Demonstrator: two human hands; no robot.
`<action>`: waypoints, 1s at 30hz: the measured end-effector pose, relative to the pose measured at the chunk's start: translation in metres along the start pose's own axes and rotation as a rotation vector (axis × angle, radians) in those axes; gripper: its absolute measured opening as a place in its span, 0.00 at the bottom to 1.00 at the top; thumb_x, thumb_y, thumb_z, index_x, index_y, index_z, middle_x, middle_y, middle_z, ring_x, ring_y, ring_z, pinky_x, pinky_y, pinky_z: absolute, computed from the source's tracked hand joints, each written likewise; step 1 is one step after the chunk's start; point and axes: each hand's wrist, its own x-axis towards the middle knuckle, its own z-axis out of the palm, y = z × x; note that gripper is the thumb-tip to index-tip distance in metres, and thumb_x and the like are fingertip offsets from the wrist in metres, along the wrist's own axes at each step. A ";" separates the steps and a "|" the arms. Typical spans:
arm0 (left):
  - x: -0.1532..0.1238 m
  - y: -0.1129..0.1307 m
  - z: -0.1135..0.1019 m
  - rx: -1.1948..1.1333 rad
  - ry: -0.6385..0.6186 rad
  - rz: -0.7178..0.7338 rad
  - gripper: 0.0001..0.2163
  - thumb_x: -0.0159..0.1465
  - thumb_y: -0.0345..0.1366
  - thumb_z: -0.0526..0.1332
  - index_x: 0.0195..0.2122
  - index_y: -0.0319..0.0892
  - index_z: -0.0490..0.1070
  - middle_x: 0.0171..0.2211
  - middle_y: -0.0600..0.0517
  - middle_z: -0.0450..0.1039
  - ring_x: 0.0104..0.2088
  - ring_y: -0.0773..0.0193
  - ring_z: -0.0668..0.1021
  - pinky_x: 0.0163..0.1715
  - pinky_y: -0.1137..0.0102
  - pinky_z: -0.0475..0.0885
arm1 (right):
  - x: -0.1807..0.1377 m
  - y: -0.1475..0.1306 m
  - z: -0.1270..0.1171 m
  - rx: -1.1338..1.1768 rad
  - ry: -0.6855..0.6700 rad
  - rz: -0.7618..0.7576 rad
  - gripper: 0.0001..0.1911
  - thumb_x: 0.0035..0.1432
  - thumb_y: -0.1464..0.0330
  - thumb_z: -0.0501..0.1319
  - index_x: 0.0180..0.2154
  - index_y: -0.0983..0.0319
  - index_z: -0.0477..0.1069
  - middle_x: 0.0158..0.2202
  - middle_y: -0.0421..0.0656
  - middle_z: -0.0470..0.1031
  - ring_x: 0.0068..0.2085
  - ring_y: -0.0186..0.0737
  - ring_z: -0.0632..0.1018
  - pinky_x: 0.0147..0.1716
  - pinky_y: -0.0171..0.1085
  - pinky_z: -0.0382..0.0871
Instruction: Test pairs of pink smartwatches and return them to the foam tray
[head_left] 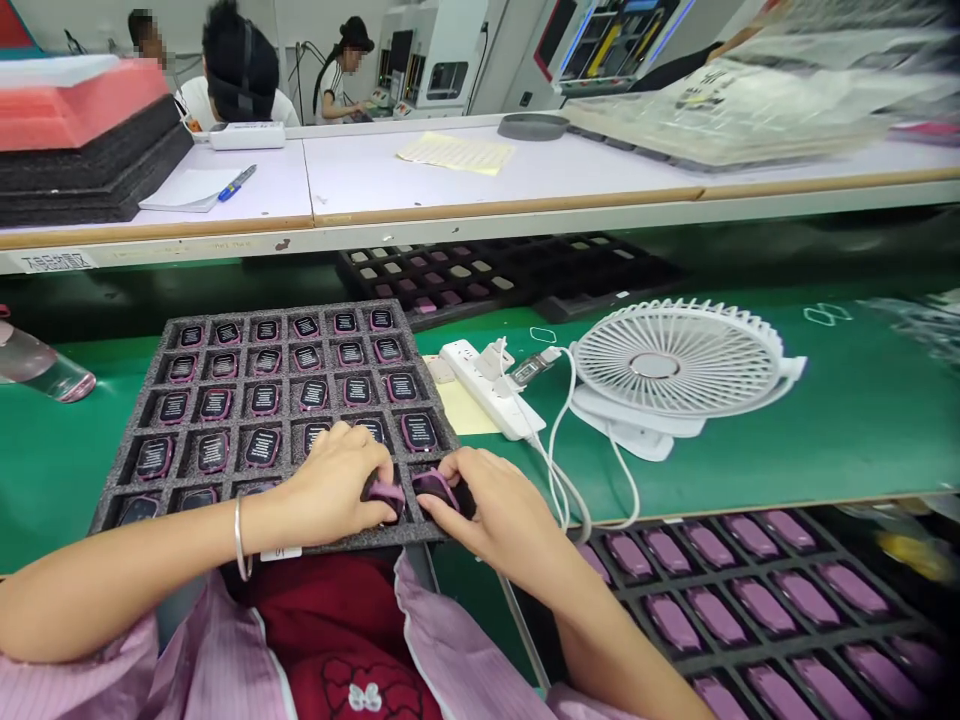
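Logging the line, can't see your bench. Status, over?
Left hand grips purple watch case, right hand grips second watch case. Both over foam tray's front row. White cables close beside right wrist.

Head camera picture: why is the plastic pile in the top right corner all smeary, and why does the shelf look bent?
Head view: the plastic pile lies at the frame's edge, smeared by blur; the shelf edge bows from wide-lens distortion; the fan, the left hand and right hand, each gripping a pink device, look sharp in even light.
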 end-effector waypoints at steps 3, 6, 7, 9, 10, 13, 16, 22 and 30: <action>-0.007 -0.007 -0.019 -0.351 -0.026 0.099 0.07 0.58 0.28 0.68 0.31 0.42 0.69 0.41 0.49 0.75 0.42 0.58 0.76 0.46 0.60 0.71 | 0.011 0.003 -0.013 0.206 -0.049 0.050 0.07 0.65 0.66 0.59 0.33 0.59 0.66 0.29 0.43 0.74 0.31 0.45 0.75 0.31 0.41 0.66; -0.015 -0.017 -0.052 -0.839 0.067 0.057 0.09 0.58 0.32 0.68 0.31 0.41 0.66 0.48 0.45 0.77 0.39 0.61 0.80 0.38 0.65 0.75 | 0.037 0.002 -0.023 0.668 -0.058 0.119 0.06 0.68 0.64 0.58 0.41 0.59 0.68 0.40 0.48 0.80 0.34 0.43 0.78 0.35 0.41 0.71; -0.017 -0.022 -0.064 -0.951 0.133 0.016 0.10 0.58 0.34 0.69 0.33 0.41 0.67 0.44 0.46 0.78 0.37 0.61 0.80 0.34 0.67 0.75 | 0.048 -0.001 -0.024 0.873 -0.088 0.135 0.08 0.68 0.62 0.59 0.44 0.59 0.68 0.43 0.49 0.81 0.33 0.41 0.78 0.35 0.40 0.71; -0.020 -0.035 -0.084 -1.050 0.314 -0.088 0.14 0.56 0.40 0.72 0.38 0.40 0.72 0.35 0.49 0.78 0.30 0.64 0.79 0.28 0.71 0.73 | 0.076 -0.009 -0.020 1.285 -0.199 0.179 0.15 0.66 0.57 0.64 0.47 0.59 0.68 0.44 0.48 0.81 0.27 0.35 0.75 0.29 0.37 0.70; -0.020 -0.043 -0.091 -1.072 0.410 -0.139 0.17 0.56 0.43 0.73 0.41 0.40 0.74 0.33 0.51 0.77 0.28 0.66 0.78 0.26 0.73 0.71 | 0.090 -0.015 -0.015 1.447 -0.245 0.227 0.18 0.64 0.57 0.66 0.48 0.60 0.68 0.43 0.47 0.82 0.25 0.32 0.74 0.28 0.35 0.69; -0.020 -0.064 -0.100 -1.094 0.616 -0.263 0.23 0.54 0.44 0.74 0.46 0.38 0.74 0.30 0.54 0.73 0.25 0.70 0.73 0.24 0.74 0.66 | 0.133 -0.038 0.001 1.746 -0.337 0.348 0.24 0.59 0.58 0.71 0.52 0.61 0.70 0.43 0.47 0.81 0.28 0.34 0.78 0.30 0.35 0.70; -0.020 -0.078 -0.096 -1.021 0.689 -0.324 0.23 0.53 0.40 0.72 0.48 0.38 0.72 0.27 0.59 0.67 0.22 0.72 0.66 0.23 0.74 0.61 | 0.165 -0.059 0.013 1.835 -0.431 0.369 0.23 0.59 0.63 0.72 0.53 0.61 0.71 0.44 0.46 0.80 0.36 0.38 0.82 0.38 0.37 0.74; -0.019 -0.099 -0.077 -0.687 0.726 -0.244 0.13 0.59 0.38 0.64 0.43 0.41 0.71 0.34 0.53 0.72 0.36 0.62 0.75 0.39 0.66 0.70 | 0.186 -0.065 0.031 1.835 -0.469 0.310 0.28 0.55 0.64 0.75 0.55 0.60 0.71 0.42 0.42 0.79 0.38 0.38 0.83 0.45 0.39 0.75; -0.019 -0.103 -0.059 -0.926 0.653 -0.299 0.23 0.58 0.40 0.66 0.54 0.42 0.66 0.39 0.52 0.74 0.31 0.66 0.74 0.31 0.68 0.71 | 0.179 -0.054 0.041 1.869 -0.503 0.452 0.26 0.57 0.66 0.71 0.56 0.60 0.71 0.35 0.41 0.79 0.33 0.37 0.79 0.33 0.36 0.71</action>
